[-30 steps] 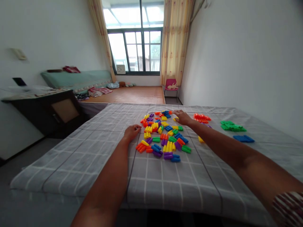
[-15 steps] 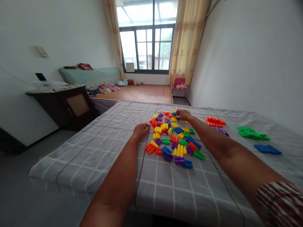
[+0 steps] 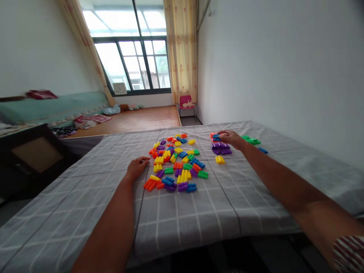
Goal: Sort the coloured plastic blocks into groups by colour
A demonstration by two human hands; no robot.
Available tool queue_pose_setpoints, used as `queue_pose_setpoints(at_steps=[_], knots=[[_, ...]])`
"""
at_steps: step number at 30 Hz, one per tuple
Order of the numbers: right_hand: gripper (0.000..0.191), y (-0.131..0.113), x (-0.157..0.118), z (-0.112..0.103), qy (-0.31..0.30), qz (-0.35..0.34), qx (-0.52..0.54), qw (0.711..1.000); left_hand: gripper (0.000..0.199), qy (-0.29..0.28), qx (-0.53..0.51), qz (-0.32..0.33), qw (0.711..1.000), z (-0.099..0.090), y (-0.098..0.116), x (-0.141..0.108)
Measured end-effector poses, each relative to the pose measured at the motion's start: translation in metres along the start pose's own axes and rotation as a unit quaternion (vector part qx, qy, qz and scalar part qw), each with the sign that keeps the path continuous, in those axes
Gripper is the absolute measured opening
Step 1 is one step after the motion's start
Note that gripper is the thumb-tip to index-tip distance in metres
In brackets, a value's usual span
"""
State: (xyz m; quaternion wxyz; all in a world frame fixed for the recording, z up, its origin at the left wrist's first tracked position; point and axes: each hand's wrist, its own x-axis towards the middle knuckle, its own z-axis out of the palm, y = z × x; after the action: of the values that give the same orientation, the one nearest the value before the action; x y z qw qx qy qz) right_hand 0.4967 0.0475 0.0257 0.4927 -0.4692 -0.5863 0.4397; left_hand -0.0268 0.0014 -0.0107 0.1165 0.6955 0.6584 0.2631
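My right hand [image 3: 231, 138] is closed on a blue building block [image 3: 216, 137], over the orange blocks [image 3: 212, 134] at the back right. Just in front of that hand lies a group of purple blocks [image 3: 221, 148], with a small yellow group [image 3: 220, 159] nearer me. My left hand [image 3: 138, 167] rests on the cloth left of a mixed heap of tube-shaped blocks [image 3: 184, 176]. Its fingers are loosely bent, the thumb a little apart, and nothing shows in them.
Green blocks [image 3: 250, 140] and a blue block group [image 3: 263, 150] lie to the right of my right hand. A grey checked cloth [image 3: 182, 220] covers the table. Beyond it are a low bed platform [image 3: 136, 120], a pink chair [image 3: 186, 101] and a dark cabinet [image 3: 17, 159].
My right hand has moved right from the far edge of the heap to the sorted groups, carrying a blue block. The view has turned right. My left hand stays beside the heap.
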Motion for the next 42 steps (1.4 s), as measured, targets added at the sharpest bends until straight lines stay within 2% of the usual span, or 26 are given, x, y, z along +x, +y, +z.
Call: queue_pose_setpoints(at_steps=[3, 6, 8, 10, 13, 20, 24, 30, 34, 37, 39, 42], knots=[[0.035, 0.014, -0.028, -0.077, 0.193, 0.010, 0.023, 0.981, 0.042, 0.015, 0.021, 0.001, 1.000, -0.003, 0.001, 0.001], [0.029, 0.035, -0.058, -0.141, 0.363, 0.025, 0.005, 0.932, 0.044, 0.017, 0.033, 0.006, 0.999, -0.005, 0.002, 0.002], [0.029, 0.049, -0.076, -0.167, 0.426, 0.036, -0.049, 0.903, 0.045, 0.015, 0.048, 0.006, 0.999, -0.006, 0.001, 0.003], [0.028, 0.062, -0.090, -0.181, 0.459, 0.046, -0.108, 0.881, 0.046, 0.014, 0.060, 0.005, 0.998, -0.006, 0.000, 0.003], [0.028, 0.074, -0.099, -0.186, 0.466, 0.047, -0.192, 0.863, 0.046, 0.015, 0.062, 0.005, 0.998, -0.008, 0.000, 0.003], [0.030, 0.077, -0.097, -0.176, 0.387, 0.053, -0.337, 0.856, 0.046, 0.019, 0.068, 0.000, 0.998, -0.009, -0.003, 0.003], [0.027, 0.078, -0.099, -0.176, 0.355, 0.070, -0.404, 0.840, 0.049, 0.011, 0.061, -0.003, 0.998, -0.009, -0.004, 0.003], [0.029, 0.078, -0.101, -0.179, 0.360, 0.066, -0.430, 0.825, 0.049, 0.011, 0.062, -0.001, 0.998, -0.007, -0.007, 0.004], [0.031, 0.071, -0.102, -0.174, 0.387, 0.027, -0.414, 0.823, 0.045, 0.017, 0.059, 0.002, 0.998, -0.006, -0.008, 0.005], [0.029, 0.070, -0.105, -0.170, 0.343, 0.002, -0.421, 0.840, 0.045, 0.014, 0.062, -0.006, 0.998, -0.005, -0.005, 0.004], [0.029, 0.070, -0.107, -0.168, 0.325, 0.000, -0.433, 0.841, 0.045, 0.009, 0.063, -0.008, 0.998, -0.005, -0.002, 0.001], [0.028, 0.065, -0.108, -0.162, 0.365, -0.034, -0.454, 0.812, 0.044, 0.008, 0.064, -0.016, 0.998, -0.004, 0.003, -0.003]])
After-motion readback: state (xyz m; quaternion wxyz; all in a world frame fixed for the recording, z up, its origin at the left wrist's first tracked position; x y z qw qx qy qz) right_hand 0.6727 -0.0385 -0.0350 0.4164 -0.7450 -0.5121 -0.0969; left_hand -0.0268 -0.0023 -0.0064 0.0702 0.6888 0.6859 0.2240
